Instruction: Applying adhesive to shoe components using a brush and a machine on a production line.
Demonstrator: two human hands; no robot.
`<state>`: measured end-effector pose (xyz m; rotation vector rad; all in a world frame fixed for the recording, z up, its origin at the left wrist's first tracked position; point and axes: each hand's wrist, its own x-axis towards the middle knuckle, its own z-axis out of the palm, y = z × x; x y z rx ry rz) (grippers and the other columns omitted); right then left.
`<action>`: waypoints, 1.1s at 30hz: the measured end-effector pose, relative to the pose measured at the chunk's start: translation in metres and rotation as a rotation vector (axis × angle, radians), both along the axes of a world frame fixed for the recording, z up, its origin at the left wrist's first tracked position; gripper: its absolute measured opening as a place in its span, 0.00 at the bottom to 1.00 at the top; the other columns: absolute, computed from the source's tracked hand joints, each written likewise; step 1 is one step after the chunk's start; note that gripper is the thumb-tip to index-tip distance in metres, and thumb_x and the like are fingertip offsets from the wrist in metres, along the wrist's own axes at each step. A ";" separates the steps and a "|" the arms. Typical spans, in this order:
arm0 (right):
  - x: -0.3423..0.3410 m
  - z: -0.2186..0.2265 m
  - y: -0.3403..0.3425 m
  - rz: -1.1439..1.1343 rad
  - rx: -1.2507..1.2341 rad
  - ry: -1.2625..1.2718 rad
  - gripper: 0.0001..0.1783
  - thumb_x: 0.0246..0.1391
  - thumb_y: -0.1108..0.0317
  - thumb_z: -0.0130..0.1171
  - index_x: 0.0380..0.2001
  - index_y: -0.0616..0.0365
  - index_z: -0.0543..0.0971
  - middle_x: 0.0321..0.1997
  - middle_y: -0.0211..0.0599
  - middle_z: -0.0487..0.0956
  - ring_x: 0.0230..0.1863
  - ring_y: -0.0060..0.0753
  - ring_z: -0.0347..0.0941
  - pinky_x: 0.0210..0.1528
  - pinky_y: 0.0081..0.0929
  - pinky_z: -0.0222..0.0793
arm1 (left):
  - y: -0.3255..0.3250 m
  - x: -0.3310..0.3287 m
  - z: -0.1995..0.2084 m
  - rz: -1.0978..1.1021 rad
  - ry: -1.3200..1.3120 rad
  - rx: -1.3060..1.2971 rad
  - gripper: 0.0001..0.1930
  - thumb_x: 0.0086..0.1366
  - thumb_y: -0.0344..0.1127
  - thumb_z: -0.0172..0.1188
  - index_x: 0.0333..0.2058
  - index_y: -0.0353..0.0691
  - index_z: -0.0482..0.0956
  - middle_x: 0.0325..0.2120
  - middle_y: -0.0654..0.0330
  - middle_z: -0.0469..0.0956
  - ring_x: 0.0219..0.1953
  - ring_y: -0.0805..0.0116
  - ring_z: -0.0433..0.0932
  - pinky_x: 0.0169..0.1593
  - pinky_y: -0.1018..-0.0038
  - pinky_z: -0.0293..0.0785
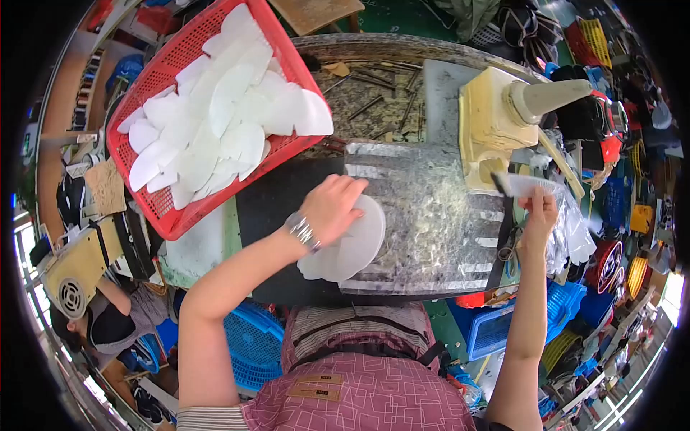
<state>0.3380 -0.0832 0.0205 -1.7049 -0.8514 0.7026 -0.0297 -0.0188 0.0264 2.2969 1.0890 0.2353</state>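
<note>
White, thin oval pieces (361,241) lie fanned and overlapping at the left part of the work board (431,215). My left hand (334,208), with a metal watch on its wrist, is over their upper edge. Its fingers are bent and the thumb stands apart, near the top piece; whether it presses on the piece I cannot tell. My right hand (539,215) pinches a flat brush (525,185) with a whitish handle. Its dark bristles point left, beside the mouth of a yellowish glue-crusted container (489,122) with a pale conical spout.
A red plastic basket (162,223) heaped with white pieces (230,108) stands at the left. Scissors (507,251) and clear plastic sheets (571,230) lie at the right edge. Blue baskets (251,345) are below the table. Another person (108,316) sits at a machine, far left.
</note>
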 end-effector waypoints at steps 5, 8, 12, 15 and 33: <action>-0.098 -0.005 -0.035 0.253 -0.240 0.477 0.05 0.48 0.71 0.50 0.27 0.62 0.72 0.25 0.37 0.76 0.25 0.26 0.72 0.28 0.20 0.68 | 0.029 0.016 -0.037 0.045 0.215 -0.351 0.12 0.41 0.31 0.57 0.29 0.42 0.73 0.22 0.59 0.75 0.28 0.62 0.74 0.33 0.71 0.69; -0.163 0.005 -0.035 0.989 -0.225 0.190 0.07 0.43 0.76 0.53 0.29 0.64 0.75 0.31 0.35 0.76 0.34 0.27 0.72 0.35 0.24 0.68 | 0.039 0.022 -0.037 -0.024 0.178 -0.447 0.07 0.41 0.29 0.56 0.24 0.42 0.75 0.18 0.59 0.75 0.24 0.65 0.75 0.31 0.71 0.70; -0.177 -0.011 -0.014 0.674 -0.191 0.141 0.11 0.40 0.79 0.54 0.32 0.62 0.76 0.35 0.35 0.76 0.36 0.26 0.72 0.38 0.24 0.68 | 0.040 0.019 -0.032 -0.020 0.218 -0.461 0.06 0.42 0.28 0.54 0.23 0.41 0.76 0.18 0.60 0.75 0.22 0.68 0.75 0.30 0.74 0.71; -0.182 -0.009 -0.036 1.220 -0.065 -0.036 0.10 0.41 0.78 0.52 0.31 0.57 0.76 0.32 0.36 0.77 0.31 0.25 0.73 0.36 0.24 0.69 | 0.045 0.015 -0.038 0.002 0.199 -0.513 0.06 0.42 0.27 0.54 0.23 0.41 0.76 0.18 0.60 0.75 0.22 0.70 0.75 0.29 0.75 0.70; -0.104 0.016 -0.053 0.337 -0.206 0.229 0.06 0.49 0.75 0.47 0.29 0.63 0.73 0.28 0.34 0.75 0.29 0.23 0.70 0.34 0.19 0.66 | -0.074 0.040 -0.017 -0.334 -0.352 0.172 0.09 0.39 0.28 0.54 0.24 0.38 0.73 0.26 0.61 0.72 0.29 0.66 0.71 0.28 0.76 0.70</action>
